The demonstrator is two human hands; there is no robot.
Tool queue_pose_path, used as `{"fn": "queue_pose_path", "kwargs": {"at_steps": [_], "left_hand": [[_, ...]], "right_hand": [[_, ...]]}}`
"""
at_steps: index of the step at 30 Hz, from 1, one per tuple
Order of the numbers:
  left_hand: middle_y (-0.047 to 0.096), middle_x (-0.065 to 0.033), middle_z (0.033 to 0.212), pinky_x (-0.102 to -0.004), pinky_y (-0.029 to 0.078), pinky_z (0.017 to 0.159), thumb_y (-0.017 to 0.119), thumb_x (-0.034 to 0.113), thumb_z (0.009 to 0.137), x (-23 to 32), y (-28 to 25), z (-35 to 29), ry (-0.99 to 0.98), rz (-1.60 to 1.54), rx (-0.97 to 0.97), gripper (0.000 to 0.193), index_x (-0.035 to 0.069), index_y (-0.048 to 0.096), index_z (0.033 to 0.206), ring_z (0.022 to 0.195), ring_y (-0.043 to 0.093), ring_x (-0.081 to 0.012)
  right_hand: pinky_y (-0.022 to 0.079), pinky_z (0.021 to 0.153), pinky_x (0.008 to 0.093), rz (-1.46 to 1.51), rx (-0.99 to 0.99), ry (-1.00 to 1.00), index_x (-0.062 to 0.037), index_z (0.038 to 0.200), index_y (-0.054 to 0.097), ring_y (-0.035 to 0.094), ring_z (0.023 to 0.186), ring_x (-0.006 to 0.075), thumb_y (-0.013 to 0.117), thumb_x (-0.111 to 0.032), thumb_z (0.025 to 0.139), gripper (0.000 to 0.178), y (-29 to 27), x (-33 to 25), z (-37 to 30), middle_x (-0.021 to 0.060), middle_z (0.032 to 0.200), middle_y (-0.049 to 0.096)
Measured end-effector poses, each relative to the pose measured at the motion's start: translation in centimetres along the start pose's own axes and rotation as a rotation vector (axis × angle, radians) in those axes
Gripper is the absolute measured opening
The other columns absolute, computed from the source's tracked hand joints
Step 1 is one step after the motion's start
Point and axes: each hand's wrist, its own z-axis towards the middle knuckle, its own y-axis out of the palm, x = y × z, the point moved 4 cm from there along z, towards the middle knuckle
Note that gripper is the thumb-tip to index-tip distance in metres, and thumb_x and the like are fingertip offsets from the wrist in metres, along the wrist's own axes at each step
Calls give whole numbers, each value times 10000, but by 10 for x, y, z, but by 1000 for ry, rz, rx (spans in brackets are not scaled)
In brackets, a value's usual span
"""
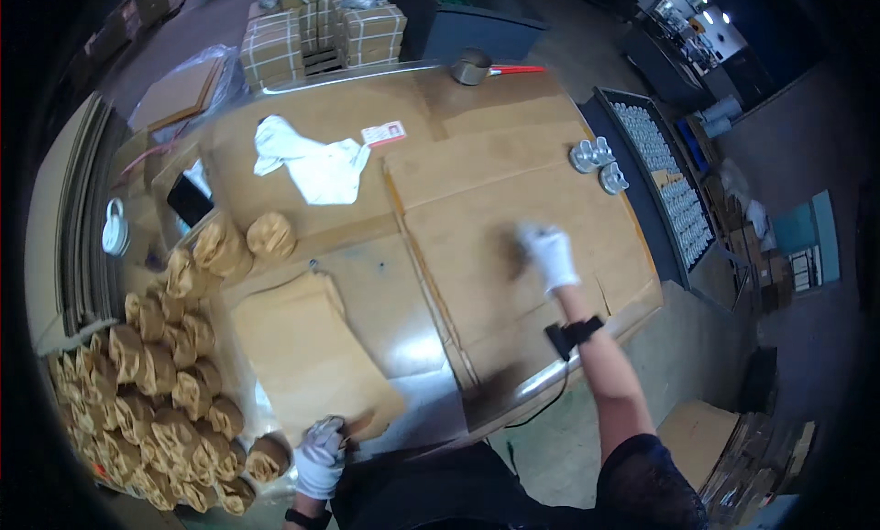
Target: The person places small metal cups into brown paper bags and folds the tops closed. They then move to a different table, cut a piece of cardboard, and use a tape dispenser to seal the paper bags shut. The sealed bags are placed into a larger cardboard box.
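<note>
My left hand (320,460), in a white glove, is at the near edge of the table beside a stack of brown paper sheets (307,356). Its fingers are curled at the paper's near edge, around something small and dark that I cannot make out. My right hand (553,258), also gloved in white, is above the cardboard (458,228) on the right half of the table. Motion blurs its fingers, so any hold is hidden. Beyond it, silver metal fittings (596,156) stand near the table's right edge. Many paper-wrapped bundles (174,438) crowd the left side.
A white cloth (321,168), a card (383,133) and a round metal container (471,67) with a red-handled tool (516,70) lie toward the far side. A phone (190,200) and a white-lidded bottle (115,229) are at left. A tray of metal parts (683,220) stands right.
</note>
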Motion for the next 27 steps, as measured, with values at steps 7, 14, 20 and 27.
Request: {"fn": "queue_pose_path", "kwargs": {"at_steps": [7,14,20,27], "left_hand": [[712,-107,1044,-410,580,727,677,95,772,-13,4,-7,-300,75,-123,236,102,692,1007,900,703,-312],[692,-131,1217,-357,552,879,595,46,867,28,-31,45,-702,-391,-168,372,58,643,1235,1045,679,-301],[725,-116,1121,-318,555,701,524,56,943,26,-19,40,-188,22,-65,274,41,649,1186,874,692,-236],[689,-169,1168,-384,557,821,561,-16,884,39,-23,42,-182,-27,-162,259,10,649,1127,956,671,-323]], "right_hand": [[530,761,508,-549,433,-13,-13,856,706,674,837,422,648,-358,923,356,-126,116,193,246,850,682],[547,884,426,-576,160,73,-119,1075,735,696,990,352,740,-313,784,350,-140,214,286,184,1040,723],[583,779,408,-652,109,136,-101,875,744,718,887,339,728,-284,717,242,-113,165,276,158,926,737],[560,600,424,-633,-189,-464,-59,846,664,661,699,315,676,-291,715,266,-21,-30,71,146,767,644]]}}
